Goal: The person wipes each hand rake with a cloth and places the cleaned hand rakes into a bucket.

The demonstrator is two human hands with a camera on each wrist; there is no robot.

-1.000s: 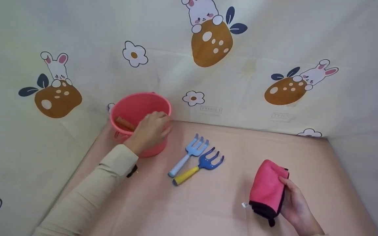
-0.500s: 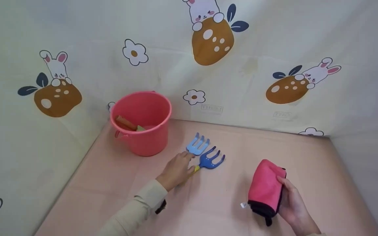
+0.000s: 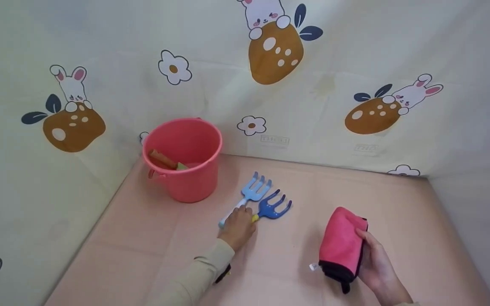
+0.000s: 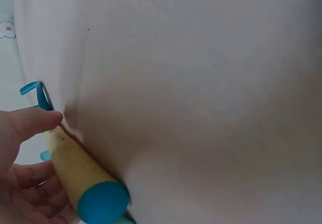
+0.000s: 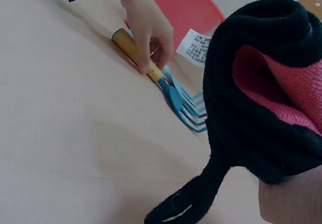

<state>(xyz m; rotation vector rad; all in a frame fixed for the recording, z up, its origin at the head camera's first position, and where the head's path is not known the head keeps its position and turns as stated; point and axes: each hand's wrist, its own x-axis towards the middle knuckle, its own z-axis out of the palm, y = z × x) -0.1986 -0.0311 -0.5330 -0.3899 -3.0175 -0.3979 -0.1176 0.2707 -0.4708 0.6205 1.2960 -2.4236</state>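
Note:
My left hand [image 3: 238, 227] reaches down at the middle of the table, thumb and fingers on either side of the yellow handle [image 4: 80, 171] of a hand rake with a dark blue head [image 3: 272, 208]. Much of that handle is hidden under the hand in the head view, while the left wrist view shows its blue end cap [image 4: 103, 202]. Just left of it lies a second, light blue hand rake [image 3: 255, 190]. On the right, my right hand [image 3: 379, 265] holds a rolled pink towel [image 3: 342, 238] with black edging, a hanging loop [image 5: 183, 201] and a white label [image 5: 193, 48].
A pink bucket [image 3: 194, 187] stands at the back left near the wall. Inside it lies a tool with a brown handle [image 3: 162, 159] and a green part. Cloth walls printed with rabbits and flowers enclose the table [image 3: 296, 272] at the back and sides.
My left hand has come from the bucket's rim to the rakes and drawn slightly back onto the yellow handle. My right hand has shifted a little left with the towel.

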